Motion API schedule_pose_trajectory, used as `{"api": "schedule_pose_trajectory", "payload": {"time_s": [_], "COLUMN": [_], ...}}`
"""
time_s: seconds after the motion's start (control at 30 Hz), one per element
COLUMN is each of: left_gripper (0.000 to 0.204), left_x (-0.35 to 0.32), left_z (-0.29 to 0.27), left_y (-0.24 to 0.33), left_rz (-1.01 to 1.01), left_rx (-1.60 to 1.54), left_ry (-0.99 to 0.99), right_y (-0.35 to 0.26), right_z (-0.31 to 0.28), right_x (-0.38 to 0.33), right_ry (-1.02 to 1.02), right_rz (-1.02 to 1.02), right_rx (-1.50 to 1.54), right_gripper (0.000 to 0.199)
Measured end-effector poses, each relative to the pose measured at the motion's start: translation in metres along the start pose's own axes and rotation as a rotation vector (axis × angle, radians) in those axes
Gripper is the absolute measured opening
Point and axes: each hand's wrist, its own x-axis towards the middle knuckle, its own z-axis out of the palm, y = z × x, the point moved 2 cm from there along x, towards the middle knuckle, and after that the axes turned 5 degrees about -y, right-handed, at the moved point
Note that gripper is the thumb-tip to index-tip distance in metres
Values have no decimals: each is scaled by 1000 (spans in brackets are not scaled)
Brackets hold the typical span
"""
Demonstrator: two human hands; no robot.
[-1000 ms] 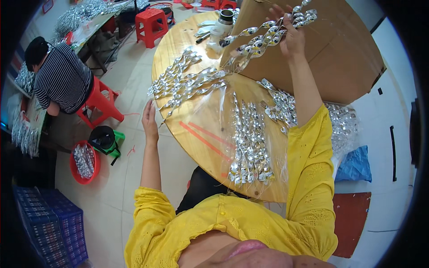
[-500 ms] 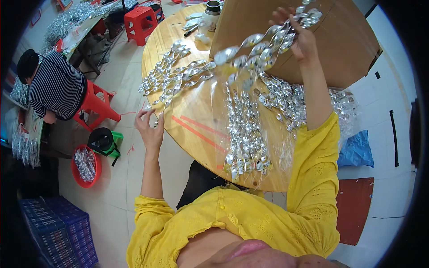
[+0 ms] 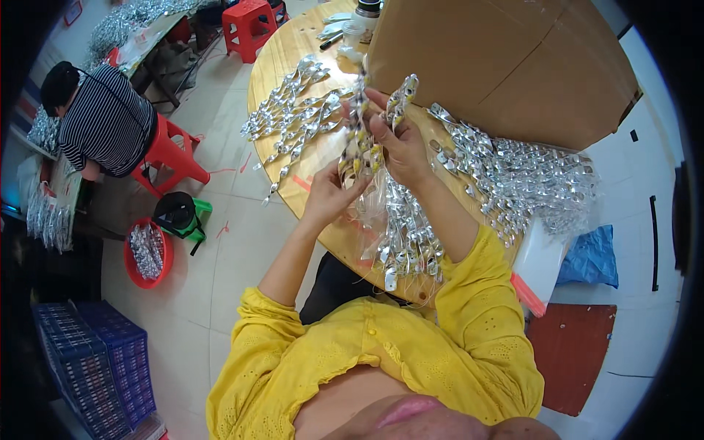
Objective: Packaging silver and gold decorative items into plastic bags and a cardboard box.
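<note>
Over the round wooden table (image 3: pixel 268 66), I hold a bundle of twisted shiny foil strips (image 3: pixel 358 139) with both hands. My left hand (image 3: pixel 336 193) pinches its lower end, and my right hand (image 3: pixel 403 150) is wrapped round it higher up, with a folded part sticking out above the fingers. More silver twisted strips (image 3: pixel 297 110) lie spread on the table to the left. Below my hands rests another group of foil strips (image 3: pixel 411 238) with thin loose threads. A large heap of silver strips (image 3: pixel 506 176) covers the right side, partly in clear plastic.
A big cardboard box (image 3: pixel 506 66) stands at the table's back right. Jars (image 3: pixel 367 15) and a black marker (image 3: pixel 331 41) are at the far edge. On the left are a seated person (image 3: pixel 106 121), a red basin (image 3: pixel 147 253), a green stool (image 3: pixel 194 220) and blue crates (image 3: pixel 95 367).
My right hand has come down and left from near the box, bringing the strips along. My left hand has moved right from the table edge and now grips their lower end.
</note>
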Motion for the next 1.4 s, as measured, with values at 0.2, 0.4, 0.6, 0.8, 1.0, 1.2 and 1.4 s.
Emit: {"api": "schedule_pose_trajectory", "payload": {"time_s": [0.2, 0.4, 0.6, 0.8, 1.0, 1.2, 1.4], "left_gripper": [22, 22, 19, 21, 32, 24, 15], "left_x": [-2, -4, -8, -15, -30, -66, -81], "left_z": [2, 8, 11, 14, -50, -106, -70], "left_y": [-13, -14, -10, 2, 14, -14, 2], "left_rz": [146, 135, 171, 117, 137, 195, -10], "left_rx": [-40, -94, -55, 417, 622, 1339, 670], "left_ry": [-25, 24, 89, -218, 225, 685, 511], "right_y": [1, 0, 4, -8, -48, -89, -46], "right_z": [-8, -11, -8, -5, -25, -23, 7], "right_x": [-5, -7, -12, -24, -32, -25, -13], "right_ry": [-7, -37, 14, 178, 371, 331, -517], "right_rz": [-4, -25, -68, 155, -86, -590, -444], "right_rx": [101, 97, -123, -220, -70, -240, -1369], "right_gripper": [51, 51, 56, 39, 24, 17, 12]}}
